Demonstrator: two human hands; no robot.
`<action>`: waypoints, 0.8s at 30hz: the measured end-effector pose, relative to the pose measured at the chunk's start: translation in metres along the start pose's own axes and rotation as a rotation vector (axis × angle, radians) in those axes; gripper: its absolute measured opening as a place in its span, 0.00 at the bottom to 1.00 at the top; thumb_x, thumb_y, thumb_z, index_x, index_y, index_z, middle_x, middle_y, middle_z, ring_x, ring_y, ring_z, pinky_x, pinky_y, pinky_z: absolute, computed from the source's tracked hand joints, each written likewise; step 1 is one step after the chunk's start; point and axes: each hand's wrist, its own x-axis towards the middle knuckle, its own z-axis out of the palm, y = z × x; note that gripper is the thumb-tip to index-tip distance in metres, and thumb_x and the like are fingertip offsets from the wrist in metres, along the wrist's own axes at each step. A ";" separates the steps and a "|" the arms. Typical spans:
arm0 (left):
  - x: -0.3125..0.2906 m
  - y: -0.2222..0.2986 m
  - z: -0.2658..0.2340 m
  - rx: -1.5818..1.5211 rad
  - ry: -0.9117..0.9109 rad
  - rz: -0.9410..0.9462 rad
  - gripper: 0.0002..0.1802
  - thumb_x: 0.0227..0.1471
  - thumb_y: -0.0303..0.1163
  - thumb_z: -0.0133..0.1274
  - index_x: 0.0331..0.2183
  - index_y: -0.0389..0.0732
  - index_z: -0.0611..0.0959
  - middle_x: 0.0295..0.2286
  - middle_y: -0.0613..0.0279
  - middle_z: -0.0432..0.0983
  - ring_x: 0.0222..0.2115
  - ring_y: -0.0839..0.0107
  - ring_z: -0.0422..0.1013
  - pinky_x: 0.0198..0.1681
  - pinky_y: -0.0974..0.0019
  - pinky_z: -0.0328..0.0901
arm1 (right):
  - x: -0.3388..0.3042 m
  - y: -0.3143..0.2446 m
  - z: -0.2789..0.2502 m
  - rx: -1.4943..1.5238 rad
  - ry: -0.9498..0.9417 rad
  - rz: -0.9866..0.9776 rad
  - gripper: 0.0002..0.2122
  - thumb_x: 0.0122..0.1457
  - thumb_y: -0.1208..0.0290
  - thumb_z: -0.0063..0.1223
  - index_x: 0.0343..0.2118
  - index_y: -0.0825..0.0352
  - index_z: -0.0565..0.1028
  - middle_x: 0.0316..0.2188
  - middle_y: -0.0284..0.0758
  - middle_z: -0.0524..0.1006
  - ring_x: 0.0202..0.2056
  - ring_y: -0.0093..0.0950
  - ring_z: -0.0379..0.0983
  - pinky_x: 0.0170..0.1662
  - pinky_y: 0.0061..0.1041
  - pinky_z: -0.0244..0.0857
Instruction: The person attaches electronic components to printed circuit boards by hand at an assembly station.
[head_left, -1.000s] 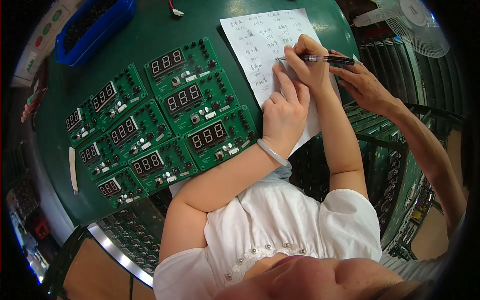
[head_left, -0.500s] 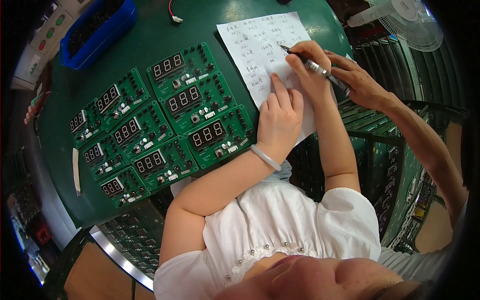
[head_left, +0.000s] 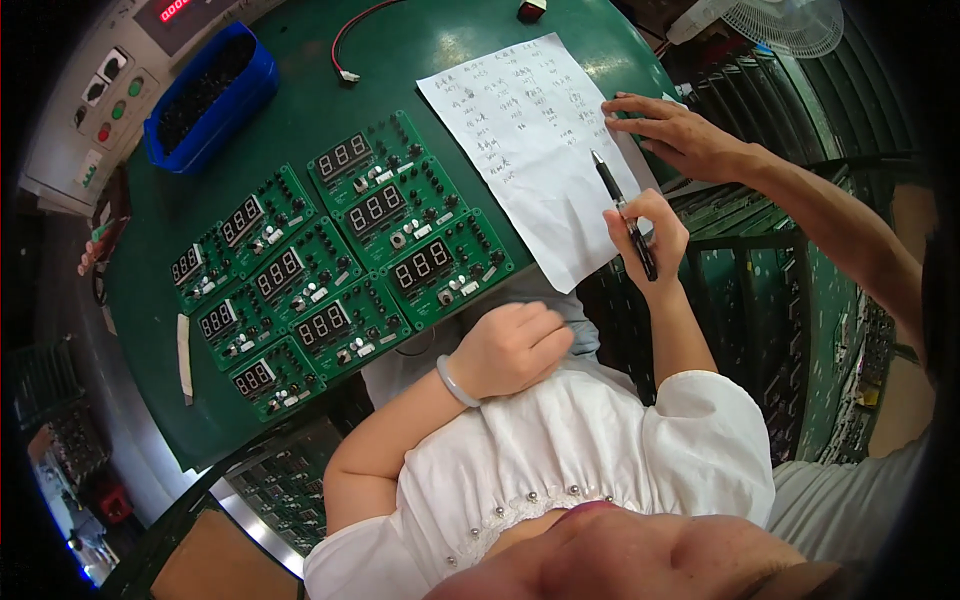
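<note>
My right hand (head_left: 653, 238) grips a black and silver pen (head_left: 611, 187) over the right edge of a white paper sheet (head_left: 555, 230). The pen's tip points up toward the handwriting on the sheet. My left hand (head_left: 515, 350), with a pale bangle (head_left: 457, 383) at its wrist, is drawn back off the sheet in front of my white top. Its fingers are curled, and nothing shows in them. Another person's hand (head_left: 690, 138) reaches in from the right, fingers on the sheet's right edge.
Several green circuit boards (head_left: 385, 232) with three-digit displays lie in rows on the green table (head_left: 330, 110). A blue bin (head_left: 262, 85) of small dark parts stands at the back left. A red-black wire (head_left: 340, 45) lies at the back; a white fan (head_left: 790, 25) stands back right.
My left hand has left the sheet and come back toward my body, its pointing finger now curled. My right hand and pen have moved down, nearer me. The other person's fingers now touch the sheet.
</note>
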 end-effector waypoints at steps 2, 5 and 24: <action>-0.023 0.000 0.002 -0.137 -0.098 -0.049 0.05 0.46 0.25 0.57 0.29 0.36 0.79 0.29 0.56 0.77 0.27 0.59 0.73 0.31 0.61 0.68 | 0.000 -0.005 0.002 -0.022 0.023 -0.042 0.11 0.48 0.84 0.65 0.27 0.68 0.71 0.20 0.35 0.70 0.21 0.28 0.67 0.26 0.22 0.63; -0.054 -0.003 0.014 -0.313 -0.062 -0.201 0.04 0.49 0.25 0.55 0.29 0.34 0.80 0.25 0.57 0.75 0.24 0.58 0.72 0.29 0.62 0.67 | -0.001 -0.007 0.002 -0.008 0.026 -0.054 0.11 0.48 0.83 0.66 0.27 0.67 0.71 0.20 0.34 0.70 0.20 0.27 0.66 0.25 0.21 0.61; -0.147 -0.062 0.088 -0.218 -0.389 -0.993 0.12 0.55 0.33 0.49 0.38 0.39 0.81 0.36 0.40 0.78 0.39 0.43 0.74 0.43 0.49 0.68 | 0.086 0.054 0.042 0.415 -0.462 0.391 0.09 0.56 0.72 0.62 0.30 0.66 0.71 0.26 0.25 0.73 0.28 0.11 0.66 0.32 0.12 0.56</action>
